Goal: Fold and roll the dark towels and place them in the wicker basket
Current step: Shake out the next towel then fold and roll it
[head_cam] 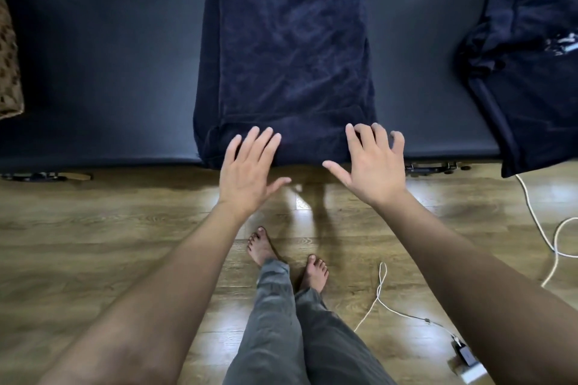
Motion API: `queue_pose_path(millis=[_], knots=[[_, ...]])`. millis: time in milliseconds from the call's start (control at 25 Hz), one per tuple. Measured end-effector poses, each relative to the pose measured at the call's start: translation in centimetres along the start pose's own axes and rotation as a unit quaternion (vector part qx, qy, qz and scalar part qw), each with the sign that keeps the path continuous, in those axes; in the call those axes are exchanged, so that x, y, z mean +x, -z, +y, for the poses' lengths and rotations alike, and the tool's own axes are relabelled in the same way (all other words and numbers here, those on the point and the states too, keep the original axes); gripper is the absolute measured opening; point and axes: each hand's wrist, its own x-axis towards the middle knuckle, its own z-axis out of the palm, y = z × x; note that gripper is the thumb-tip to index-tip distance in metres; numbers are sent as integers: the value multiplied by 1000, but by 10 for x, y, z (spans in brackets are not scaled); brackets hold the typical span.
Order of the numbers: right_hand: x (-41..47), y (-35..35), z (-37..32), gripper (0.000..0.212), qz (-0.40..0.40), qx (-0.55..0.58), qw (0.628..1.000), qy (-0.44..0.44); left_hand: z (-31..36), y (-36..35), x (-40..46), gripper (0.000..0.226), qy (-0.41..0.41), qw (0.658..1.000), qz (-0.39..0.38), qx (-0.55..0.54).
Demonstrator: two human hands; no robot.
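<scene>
While both hands hover over the near hem, nothing is actually gripped yet: the left hand [247, 166] lies with straight, spread fingers, tips touching or just above the cloth, and the right hand [372, 162] is splayed too, its fingertips bent lightly down onto the hem's right corner, holding nothing. Between and beyond them runs the folded dark towel [287, 50], a long strip stretching away from the hands across the dark padded table [109, 56], its near end lapping over the table edge. It looks like plush terry: soft, floppy, with some weight, and grippy rather than slick, so it should hold a roll but will sag and skew if lifted by one corner. My call: take the near hem at both corners, thumbs under, and roll away evenly, keeping the edges lined up. Off to the right of the right hand sits a second dark towel [528, 66], crumpled and hanging over the table edge, not yet folded. Far to the left of the left hand, a sliver of the wicker basket [9, 66] shows at the frame's edge. Below the hands: wood floor [93, 244], a white cable [544, 228].
</scene>
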Motion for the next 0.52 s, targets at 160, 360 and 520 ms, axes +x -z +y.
queue_pose_path(millis=[160, 360, 520], knots=[[3, -9, 8, 60, 33, -3, 999, 14, -29, 9, 28, 42, -28, 995, 92, -40], [21, -1, 25, 53, 11, 63, 998, -1, -47, 27, 60, 61, -16, 996, 21, -80], [36, 6, 22, 54, -21, 35, 999, -34, -40, 33, 74, 52, 66, 995, -36, -68]])
